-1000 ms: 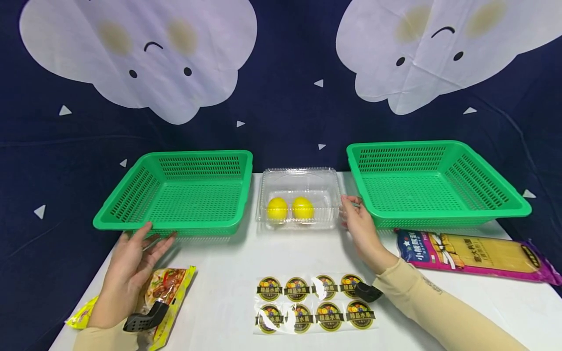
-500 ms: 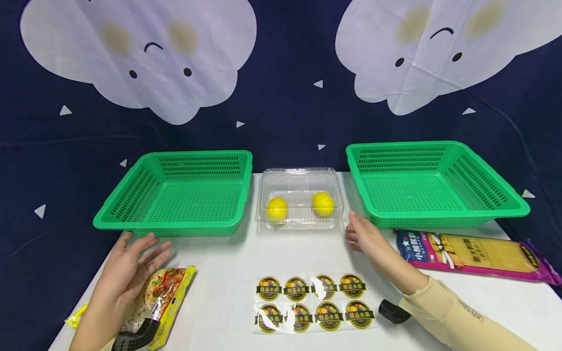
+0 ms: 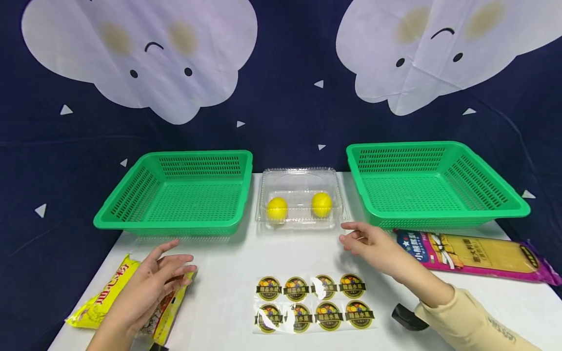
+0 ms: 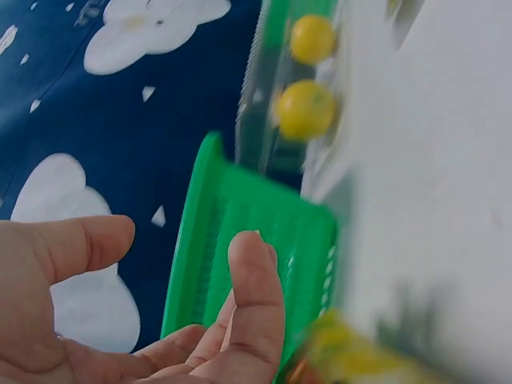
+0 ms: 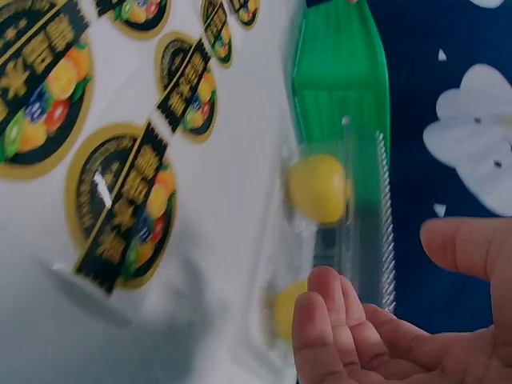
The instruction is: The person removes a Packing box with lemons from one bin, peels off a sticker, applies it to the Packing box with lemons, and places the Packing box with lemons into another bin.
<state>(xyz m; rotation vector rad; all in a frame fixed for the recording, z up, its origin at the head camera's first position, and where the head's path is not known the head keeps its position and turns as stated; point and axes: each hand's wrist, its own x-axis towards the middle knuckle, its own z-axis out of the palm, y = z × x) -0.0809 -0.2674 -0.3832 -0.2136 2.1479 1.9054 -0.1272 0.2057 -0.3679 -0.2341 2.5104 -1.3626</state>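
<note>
My left hand (image 3: 147, 285) hovers over a yellow food packet (image 3: 107, 295), fingers loosely bent and thumb apart, holding nothing. My right hand (image 3: 379, 248) hangs in front of the right corner of a clear plastic clamshell box (image 3: 298, 183), its fingers relaxed and nothing in them. Inside the box, which stands at the back middle, lie two yellow lemon-like fruits, one at the left (image 3: 277, 208) and one at the right (image 3: 322, 204). In the right wrist view the fingers overlap the near fruit (image 5: 290, 308).
Green baskets stand at the back left (image 3: 175, 226) and back right (image 3: 448, 214), either side of the box. A sheet of round fruit stickers (image 3: 329, 314) lies at the front middle. The pasta packet (image 3: 478, 253) lies before the right basket. A dark patterned cloth hangs behind.
Both hands have drawn back toward the front, the left from the left basket's front rim, the right from the box's side. The right fruit has shifted rightward inside the box.
</note>
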